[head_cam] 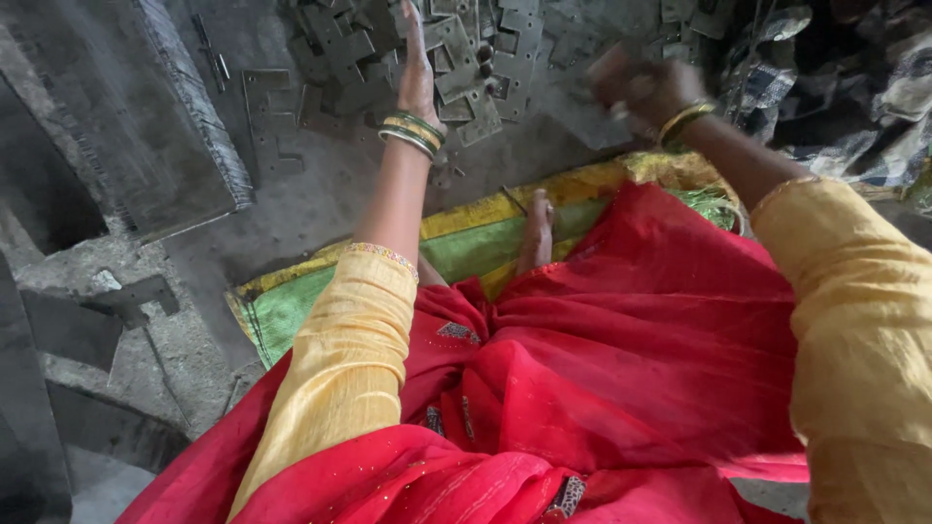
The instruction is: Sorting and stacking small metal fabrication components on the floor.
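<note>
Grey metal plates point(466, 58) lie under the outstretched left hand point(416, 73); right hand point(641, 87) seemingly fisted.

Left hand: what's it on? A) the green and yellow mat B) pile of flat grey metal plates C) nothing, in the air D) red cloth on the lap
B: the left hand reaches forward with fingers stretched flat over the pile of flat grey metal plates on the floor, well beyond the green and yellow mat and the red cloth.
</note>
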